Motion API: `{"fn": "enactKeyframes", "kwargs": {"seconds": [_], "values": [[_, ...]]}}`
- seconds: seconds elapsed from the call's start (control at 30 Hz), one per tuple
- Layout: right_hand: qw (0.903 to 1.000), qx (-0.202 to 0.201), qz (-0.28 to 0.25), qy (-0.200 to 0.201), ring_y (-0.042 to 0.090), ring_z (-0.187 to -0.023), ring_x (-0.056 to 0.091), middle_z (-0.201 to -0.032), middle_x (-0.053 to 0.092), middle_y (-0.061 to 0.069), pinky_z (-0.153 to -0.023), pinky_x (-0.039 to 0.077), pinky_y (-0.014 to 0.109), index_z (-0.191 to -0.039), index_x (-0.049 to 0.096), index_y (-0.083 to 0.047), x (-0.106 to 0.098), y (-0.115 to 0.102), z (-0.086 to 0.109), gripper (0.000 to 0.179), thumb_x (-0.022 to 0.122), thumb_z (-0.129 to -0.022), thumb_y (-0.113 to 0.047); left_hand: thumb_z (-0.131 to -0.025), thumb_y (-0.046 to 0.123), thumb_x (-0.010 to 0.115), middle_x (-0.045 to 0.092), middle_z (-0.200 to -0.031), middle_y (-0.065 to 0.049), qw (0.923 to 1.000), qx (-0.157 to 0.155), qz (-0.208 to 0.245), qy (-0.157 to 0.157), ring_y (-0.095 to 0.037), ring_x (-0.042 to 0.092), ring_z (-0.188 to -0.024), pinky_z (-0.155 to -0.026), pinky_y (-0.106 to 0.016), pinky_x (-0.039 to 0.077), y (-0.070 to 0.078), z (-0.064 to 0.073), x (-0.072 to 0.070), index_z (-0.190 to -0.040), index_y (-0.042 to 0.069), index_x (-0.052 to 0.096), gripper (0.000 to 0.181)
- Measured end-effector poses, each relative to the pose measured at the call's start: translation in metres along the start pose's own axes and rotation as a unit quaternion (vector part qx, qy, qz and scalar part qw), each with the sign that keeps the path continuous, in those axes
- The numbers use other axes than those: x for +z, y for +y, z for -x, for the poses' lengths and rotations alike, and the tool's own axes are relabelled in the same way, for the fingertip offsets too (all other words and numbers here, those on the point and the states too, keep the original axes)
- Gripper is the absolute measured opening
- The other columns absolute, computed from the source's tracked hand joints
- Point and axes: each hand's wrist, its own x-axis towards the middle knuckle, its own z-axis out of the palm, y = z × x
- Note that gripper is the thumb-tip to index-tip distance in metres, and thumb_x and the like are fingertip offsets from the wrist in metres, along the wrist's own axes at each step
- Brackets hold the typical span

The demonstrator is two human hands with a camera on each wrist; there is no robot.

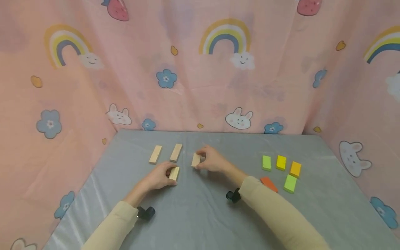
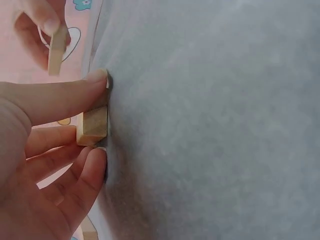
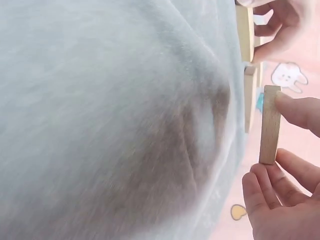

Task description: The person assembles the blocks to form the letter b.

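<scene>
In the head view my right hand point(image 1: 211, 159) pinches a plain wooden block point(image 1: 196, 160) by its two ends, right of the other plain blocks. The right wrist view shows this block point(image 3: 270, 125) raised off the cloth between thumb and fingers. My left hand point(image 1: 159, 176) holds a second plain wooden block point(image 1: 174, 173) low at the cloth, thumb at its near end and fingers at the far end. Part of that block point(image 2: 93, 126) is hidden by the thumb in the left wrist view. Just beyond lie two more plain wooden blocks, one upright-slanting point(image 1: 176, 152) and one farther left point(image 1: 155, 154).
On the right of the grey-covered table point(image 1: 193, 215) lie two light green blocks point(image 1: 266, 163), a yellow block point(image 1: 281, 162), an orange block point(image 1: 295, 169) and a red-orange block point(image 1: 269, 184), partly behind the right sleeve. A pink patterned curtain point(image 1: 193, 100) encloses the back and sides.
</scene>
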Motion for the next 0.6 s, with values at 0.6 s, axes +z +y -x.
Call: {"fn": "enactKeyframes", "kwargs": {"seconds": [0.6], "values": [[0.9979, -0.059, -0.026, 0.002, 0.033, -0.113, 0.06, -0.119, 0.061, 0.011, -0.101, 0.05, 0.049, -0.128, 0.064, 0.005, -0.023, 0.019, 0.073, 0.056, 0.087, -0.081, -0.013, -0.079, 0.019, 0.089, 0.061, -0.115, -0.008, 0.9987, 0.0, 0.052, -0.004, -0.019, 0.054, -0.091, -0.074, -0.034, 0.046, -0.007, 0.004, -0.007, -0.136, 0.002, 0.062, 0.065]]}}
